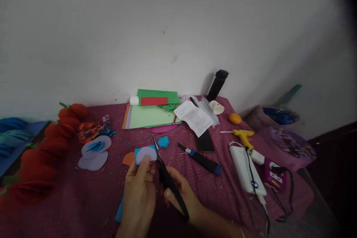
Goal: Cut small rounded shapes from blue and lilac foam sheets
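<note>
My left hand (140, 189) pinches a lavender oval piece (146, 153) laid over a blue piece (137, 152), thumb on top. Black-handled scissors (169, 182) are in my right hand (182, 195), their blades pointing away from me along the right edge of the held pieces. Whether the blades touch the blue piece I cannot tell. Just left of the held pieces, an orange piece (128, 158) shows on the cloth. A small blue scalloped cutout (163, 141) lies beyond the scissors.
Red pumpkin-like shapes (57, 137) line the left. Lavender ovals (96, 152) lie nearby. Coloured sheets (152, 117) are stacked at the back. A utility knife (202, 160), phone (205, 142), yellow glue gun (244, 136) and corded white power strip (247, 171) occupy the right.
</note>
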A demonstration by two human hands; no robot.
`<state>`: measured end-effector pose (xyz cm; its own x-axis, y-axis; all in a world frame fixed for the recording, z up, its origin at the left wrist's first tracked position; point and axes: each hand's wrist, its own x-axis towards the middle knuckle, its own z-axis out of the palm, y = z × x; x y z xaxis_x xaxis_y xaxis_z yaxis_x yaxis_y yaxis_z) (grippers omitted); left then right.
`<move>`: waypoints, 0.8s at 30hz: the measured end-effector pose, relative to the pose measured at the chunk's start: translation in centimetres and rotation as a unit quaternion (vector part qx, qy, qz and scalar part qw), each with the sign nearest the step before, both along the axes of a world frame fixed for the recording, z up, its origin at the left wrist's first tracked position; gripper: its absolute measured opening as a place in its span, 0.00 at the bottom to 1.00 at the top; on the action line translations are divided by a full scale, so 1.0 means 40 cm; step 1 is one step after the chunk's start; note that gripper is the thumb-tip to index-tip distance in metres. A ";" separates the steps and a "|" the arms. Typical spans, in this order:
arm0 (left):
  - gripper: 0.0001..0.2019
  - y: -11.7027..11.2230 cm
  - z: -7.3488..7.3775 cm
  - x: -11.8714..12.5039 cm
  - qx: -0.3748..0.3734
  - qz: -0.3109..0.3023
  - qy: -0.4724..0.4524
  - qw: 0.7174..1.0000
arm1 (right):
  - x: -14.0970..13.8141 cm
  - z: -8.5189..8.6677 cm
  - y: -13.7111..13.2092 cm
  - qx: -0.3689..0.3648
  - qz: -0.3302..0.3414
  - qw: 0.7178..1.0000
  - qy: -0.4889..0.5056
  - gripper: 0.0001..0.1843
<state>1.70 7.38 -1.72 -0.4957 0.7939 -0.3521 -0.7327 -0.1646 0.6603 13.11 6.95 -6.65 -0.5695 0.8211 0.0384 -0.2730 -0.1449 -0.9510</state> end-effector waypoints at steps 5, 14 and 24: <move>0.08 0.004 -0.002 -0.007 -0.001 0.003 0.000 1.000 | 0.001 -0.016 0.000 -0.013 0.000 1.000 0.000 0.36; 0.08 0.004 -0.007 -0.011 0.011 0.002 0.001 1.000 | 0.016 0.011 -0.003 0.024 0.002 1.000 -0.009 0.33; 0.09 0.004 -0.003 0.000 0.004 0.012 -0.012 1.000 | -0.003 -0.021 -0.006 0.009 -0.014 1.000 -0.003 0.35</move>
<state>1.71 7.55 -1.83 -0.5060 0.7849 -0.3577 -0.7437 -0.1869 0.6418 13.01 6.71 -7.48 -0.5471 0.8356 0.0495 -0.2714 -0.1211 -0.9548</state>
